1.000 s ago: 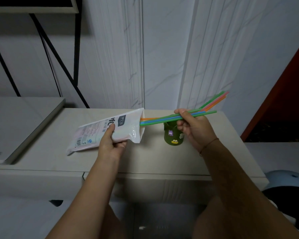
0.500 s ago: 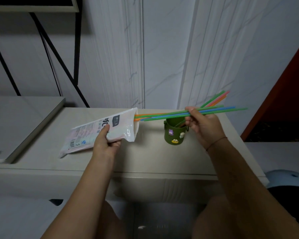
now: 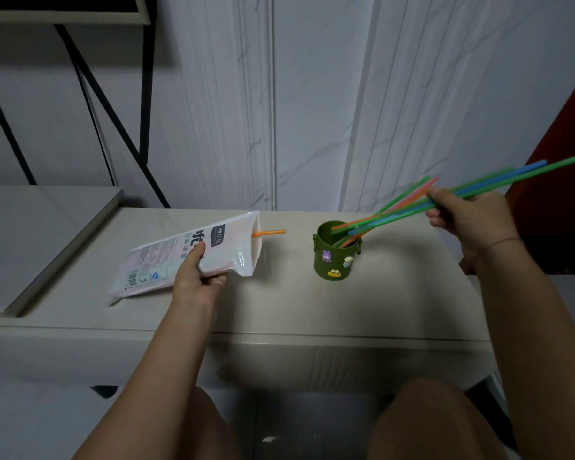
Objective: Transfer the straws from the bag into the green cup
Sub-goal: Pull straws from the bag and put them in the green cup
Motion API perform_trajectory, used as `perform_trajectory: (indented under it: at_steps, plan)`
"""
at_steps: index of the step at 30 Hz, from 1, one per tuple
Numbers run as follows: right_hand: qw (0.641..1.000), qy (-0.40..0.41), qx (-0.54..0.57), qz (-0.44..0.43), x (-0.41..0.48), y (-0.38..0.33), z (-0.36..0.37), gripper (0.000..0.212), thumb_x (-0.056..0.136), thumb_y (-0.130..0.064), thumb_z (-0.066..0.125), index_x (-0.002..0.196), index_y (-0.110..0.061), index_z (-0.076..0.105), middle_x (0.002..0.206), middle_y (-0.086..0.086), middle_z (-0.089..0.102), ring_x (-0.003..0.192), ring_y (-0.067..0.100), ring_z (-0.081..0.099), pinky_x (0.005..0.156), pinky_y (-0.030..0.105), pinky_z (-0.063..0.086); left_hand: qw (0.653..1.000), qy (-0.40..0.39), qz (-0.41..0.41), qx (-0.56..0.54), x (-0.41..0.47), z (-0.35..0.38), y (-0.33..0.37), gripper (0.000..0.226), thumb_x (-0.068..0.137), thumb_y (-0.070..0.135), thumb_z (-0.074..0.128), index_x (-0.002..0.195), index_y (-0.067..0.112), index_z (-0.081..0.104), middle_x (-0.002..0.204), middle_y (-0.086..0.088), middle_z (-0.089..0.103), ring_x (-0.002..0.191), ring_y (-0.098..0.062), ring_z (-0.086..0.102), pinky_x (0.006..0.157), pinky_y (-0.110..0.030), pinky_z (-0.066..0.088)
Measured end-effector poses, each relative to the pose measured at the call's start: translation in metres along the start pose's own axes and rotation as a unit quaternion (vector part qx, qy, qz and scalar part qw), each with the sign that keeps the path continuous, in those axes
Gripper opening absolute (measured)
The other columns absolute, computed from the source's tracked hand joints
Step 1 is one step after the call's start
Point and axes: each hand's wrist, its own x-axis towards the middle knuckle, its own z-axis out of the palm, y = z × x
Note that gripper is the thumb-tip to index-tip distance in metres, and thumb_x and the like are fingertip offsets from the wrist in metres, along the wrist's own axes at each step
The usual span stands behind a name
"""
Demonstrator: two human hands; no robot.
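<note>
A white plastic bag (image 3: 166, 257) lies tilted on the beige table (image 3: 279, 303), and my left hand (image 3: 198, 277) grips its middle. One orange straw (image 3: 269, 232) pokes out of the bag's open mouth. The green cup (image 3: 335, 257), decorated with small cartoon stickers, stands right of the bag with several straws leaning in it. My right hand (image 3: 462, 217) is raised to the right of the cup, pinching a bundle of green and blue straws (image 3: 498, 184); their lower ends hover over the cup's rim.
A lower grey surface (image 3: 30, 240) adjoins the table on the left, with a black metal frame (image 3: 97, 104) behind it. A white marbled wall (image 3: 312, 94) rises right behind the table. My knees sit below the table's front edge.
My right hand pulled the straw bundle fully out of the bag and swung it right and up above the cup. One orange straw stayed in the bag. The left hand kept holding the bag.
</note>
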Motion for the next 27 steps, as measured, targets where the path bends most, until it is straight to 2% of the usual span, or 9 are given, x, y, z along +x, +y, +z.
perform_trajectory:
  at_steps: [3,5,8,12,16,20,22,24,27]
  plan:
    - [0.999,-0.002,-0.049,-0.012,0.004,0.006,0.007,0.015,0.085,-0.009,0.064,0.07,-0.009,0.062,0.054,0.003,0.061,0.038,0.003,0.056,0.045,0.012,0.049,1.0,-0.001,-0.004,0.004,-0.002,0.001,-0.005,0.032,0.086,0.001,0.062,0.114,0.016,0.055,0.107,-0.006,0.07,0.108,-0.023,0.065,0.092,-0.045,0.052]
    - [0.997,-0.008,-0.075,-0.014,0.007,0.013,0.017,0.014,0.084,-0.009,0.064,0.07,-0.008,0.061,0.062,0.008,0.06,0.038,0.004,0.057,0.046,0.013,0.051,1.0,0.005,-0.007,0.007,-0.004,0.002,-0.008,0.038,0.085,0.001,0.064,0.119,0.016,0.055,0.101,-0.006,0.071,0.101,-0.023,0.068,0.081,-0.046,0.057]
    - [0.994,-0.017,-0.104,-0.007,0.01,0.026,0.034,0.012,0.084,-0.012,0.066,0.072,-0.009,0.062,0.062,0.008,0.061,0.04,0.004,0.058,0.051,0.016,0.054,1.0,0.009,-0.016,0.002,-0.005,0.003,-0.012,0.04,0.084,-0.001,0.065,0.12,0.015,0.056,0.101,-0.007,0.071,0.094,-0.022,0.069,0.067,-0.048,0.058]
    - [0.991,-0.035,-0.127,0.011,0.009,0.044,0.052,0.013,0.083,-0.013,0.067,0.087,-0.001,0.065,0.064,0.007,0.063,0.041,0.004,0.059,0.055,0.018,0.056,1.0,0.001,-0.02,-0.003,-0.005,0.004,-0.015,0.037,0.084,-0.002,0.063,0.116,0.015,0.057,0.103,-0.007,0.071,0.1,-0.022,0.068,0.071,-0.05,0.056]
    - [0.991,-0.049,-0.12,0.033,0.004,0.057,0.061,0.013,0.082,-0.006,0.068,0.089,0.003,0.062,0.065,0.009,0.062,0.048,0.009,0.062,0.055,0.017,0.057,1.0,-0.001,-0.022,0.003,-0.005,0.005,-0.016,0.027,0.084,-0.003,0.063,0.105,0.014,0.06,0.103,-0.006,0.071,0.102,-0.022,0.068,0.071,-0.05,0.056]
    - [0.991,-0.05,-0.11,0.051,0.002,0.065,0.058,0.012,0.081,-0.001,0.066,0.091,0.002,0.06,0.07,0.01,0.064,0.06,0.018,0.064,0.06,0.022,0.058,1.0,0.003,-0.024,0.004,-0.006,0.007,-0.018,0.031,0.083,-0.003,0.064,0.109,0.014,0.059,0.107,-0.006,0.07,0.102,-0.022,0.068,0.07,-0.049,0.057]
    - [0.99,-0.037,-0.125,0.056,-0.001,0.068,0.056,0.011,0.08,0.0,0.066,0.089,0.001,0.06,0.069,0.011,0.064,0.059,0.02,0.064,0.058,0.023,0.058,1.0,0.0,-0.026,0.005,-0.007,0.007,-0.02,0.027,0.083,-0.003,0.064,0.104,0.013,0.06,0.105,-0.006,0.071,0.1,-0.022,0.068,0.07,-0.05,0.056]
    - [0.986,-0.033,-0.147,0.067,-0.003,0.069,0.053,0.006,0.079,0.0,0.065,0.08,-0.002,0.06,0.068,0.013,0.063,0.056,0.022,0.062,0.06,0.03,0.059,1.0,-0.002,-0.029,0.009,-0.008,0.007,-0.022,0.025,0.083,-0.003,0.064,0.101,0.014,0.06,0.098,-0.006,0.072,0.094,-0.021,0.069,0.069,-0.05,0.056]
    - [0.972,-0.067,-0.179,0.136,-0.008,0.07,0.05,0.02,0.083,-0.003,0.062,0.064,-0.007,0.055,0.065,0.013,0.059,0.056,0.022,0.059,0.067,0.034,0.056,0.999,-0.011,-0.029,0.014,-0.009,0.007,-0.025,0.023,0.083,-0.002,0.064,0.099,0.014,0.061,0.081,-0.005,0.075,0.086,-0.02,0.07,0.068,-0.049,0.057]
